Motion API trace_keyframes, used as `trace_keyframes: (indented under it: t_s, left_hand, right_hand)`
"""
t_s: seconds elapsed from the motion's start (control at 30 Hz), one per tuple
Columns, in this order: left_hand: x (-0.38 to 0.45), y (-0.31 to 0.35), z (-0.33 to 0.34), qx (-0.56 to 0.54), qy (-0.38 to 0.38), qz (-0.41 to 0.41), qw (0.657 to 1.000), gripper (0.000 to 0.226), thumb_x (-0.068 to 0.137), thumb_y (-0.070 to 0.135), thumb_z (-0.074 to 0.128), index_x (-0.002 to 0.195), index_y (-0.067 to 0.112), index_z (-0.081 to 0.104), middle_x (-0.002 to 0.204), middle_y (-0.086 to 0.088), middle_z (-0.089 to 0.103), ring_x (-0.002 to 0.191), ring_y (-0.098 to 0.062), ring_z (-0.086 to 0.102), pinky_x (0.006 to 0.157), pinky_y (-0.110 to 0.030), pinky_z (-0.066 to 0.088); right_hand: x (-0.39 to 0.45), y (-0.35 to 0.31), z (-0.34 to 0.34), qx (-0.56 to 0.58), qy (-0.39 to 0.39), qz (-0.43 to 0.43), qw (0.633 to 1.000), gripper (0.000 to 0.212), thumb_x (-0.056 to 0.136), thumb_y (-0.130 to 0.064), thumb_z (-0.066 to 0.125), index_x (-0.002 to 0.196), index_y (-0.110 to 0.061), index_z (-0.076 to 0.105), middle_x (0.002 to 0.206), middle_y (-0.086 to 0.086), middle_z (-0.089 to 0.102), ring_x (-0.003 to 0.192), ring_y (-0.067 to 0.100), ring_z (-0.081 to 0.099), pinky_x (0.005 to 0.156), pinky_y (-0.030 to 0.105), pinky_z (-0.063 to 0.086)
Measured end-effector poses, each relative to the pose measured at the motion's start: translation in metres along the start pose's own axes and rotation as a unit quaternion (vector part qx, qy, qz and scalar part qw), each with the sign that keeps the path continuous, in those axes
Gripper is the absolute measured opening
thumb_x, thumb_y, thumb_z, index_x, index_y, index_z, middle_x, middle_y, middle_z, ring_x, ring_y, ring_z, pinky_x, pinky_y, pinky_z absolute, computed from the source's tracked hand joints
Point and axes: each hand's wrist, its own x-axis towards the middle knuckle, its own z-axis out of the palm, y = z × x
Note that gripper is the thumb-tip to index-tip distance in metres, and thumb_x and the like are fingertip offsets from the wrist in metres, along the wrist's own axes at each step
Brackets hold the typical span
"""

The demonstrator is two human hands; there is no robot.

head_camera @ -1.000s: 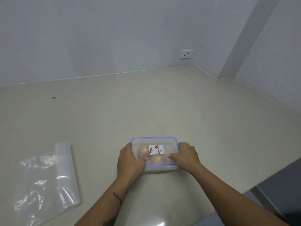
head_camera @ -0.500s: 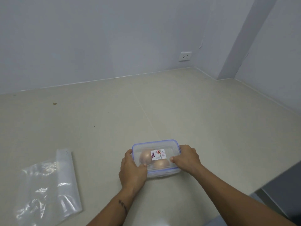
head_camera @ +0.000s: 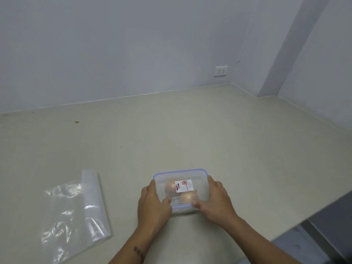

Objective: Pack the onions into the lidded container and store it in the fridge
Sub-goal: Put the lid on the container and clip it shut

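A clear lidded container (head_camera: 198, 176) with a blue-rimmed lid and a white sticker sits on the beige counter near its front. Two brown onions (head_camera: 170, 185) show through the lid. My left hand (head_camera: 152, 204) grips the container's left side, thumb on the lid's near edge. My right hand (head_camera: 215, 201) grips its right side, thumb also on the near edge. The container rests flat on the counter.
An empty clear plastic bag (head_camera: 74, 214) lies to the left on the counter (head_camera: 209, 130). White walls close the back and right, with a socket (head_camera: 220, 71) on the back wall. The counter's edge drops off at the lower right.
Both hands have shifted on the container, the right one sliding further along its right side. The container stays in about the same spot.
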Motion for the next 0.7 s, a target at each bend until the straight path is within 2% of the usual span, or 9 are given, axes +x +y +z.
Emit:
trace_keyframes:
  t_s: [0.13,0.27,0.33,0.43,0.5,0.57,0.7]
  left_hand:
    - [-0.007,0.000,0.002,0.027,0.004,-0.021,0.999,0.058,0.082,0.020,0.063,0.136,0.018,0.041,0.123,-0.008,0.048,0.107,-0.033,0.055,0.093,-0.041,0.047]
    - [-0.008,-0.008,-0.006,0.035,-0.013,0.003,0.999,0.055,0.082,0.028,0.062,0.132,0.019,0.042,0.125,-0.006,0.047,0.113,-0.030,0.053,0.095,-0.041,0.046]
    - [-0.009,-0.007,-0.009,0.048,-0.016,0.022,0.998,0.055,0.082,0.031,0.060,0.132,0.018,0.041,0.130,-0.006,0.044,0.117,-0.029,0.049,0.096,-0.038,0.044]
    - [-0.015,-0.003,-0.016,0.079,0.005,0.090,0.993,0.054,0.081,0.025,0.058,0.132,0.020,0.044,0.136,-0.002,0.040,0.120,-0.027,0.044,0.096,-0.034,0.043]
    - [-0.017,0.002,-0.024,0.072,0.025,0.163,0.984,0.049,0.079,0.017,0.059,0.127,0.019,0.050,0.131,0.000,0.046,0.115,-0.025,0.048,0.095,-0.034,0.044]
    - [-0.019,0.010,-0.030,0.058,0.028,0.242,0.968,0.041,0.078,0.009,0.059,0.118,0.019,0.057,0.122,0.004,0.052,0.108,-0.020,0.055,0.089,-0.032,0.047]
    - [-0.036,0.040,-0.026,0.003,-0.013,0.326,0.945,0.035,0.081,0.003,0.057,0.105,0.028,0.060,0.106,0.013,0.059,0.093,-0.002,0.061,0.075,-0.011,0.040]
  right_hand:
    - [0.004,-0.002,-0.004,-0.019,-0.014,-0.003,1.000,0.076,0.061,-0.043,0.077,0.128,-0.028,0.044,0.110,0.003,0.052,0.112,0.028,0.049,0.086,0.034,0.043]
    - [0.000,0.002,-0.007,-0.036,-0.034,-0.012,0.999,0.081,0.061,-0.052,0.073,0.132,-0.032,0.040,0.115,0.003,0.055,0.113,0.026,0.048,0.090,0.036,0.043]
    - [-0.003,0.002,-0.012,-0.037,-0.040,-0.011,0.998,0.082,0.066,-0.053,0.072,0.138,-0.033,0.036,0.118,0.003,0.052,0.116,0.025,0.048,0.093,0.035,0.042]
    - [-0.020,0.006,-0.022,-0.021,-0.022,-0.017,0.999,0.079,0.078,-0.047,0.068,0.145,-0.029,0.032,0.132,0.001,0.045,0.125,0.023,0.047,0.098,0.033,0.040]
    - [-0.040,0.014,-0.034,-0.008,0.000,-0.024,1.000,0.079,0.082,-0.046,0.066,0.149,-0.027,0.028,0.142,-0.003,0.039,0.130,0.020,0.044,0.105,0.035,0.038]
    - [-0.066,0.023,-0.054,-0.015,0.033,-0.037,0.999,0.075,0.085,-0.046,0.063,0.149,-0.029,0.028,0.143,-0.007,0.039,0.130,0.015,0.042,0.107,0.033,0.036]
    - [-0.135,0.046,-0.109,-0.041,0.112,-0.029,0.992,0.070,0.088,-0.043,0.061,0.149,-0.028,0.029,0.143,-0.011,0.038,0.131,0.012,0.039,0.108,0.035,0.037]
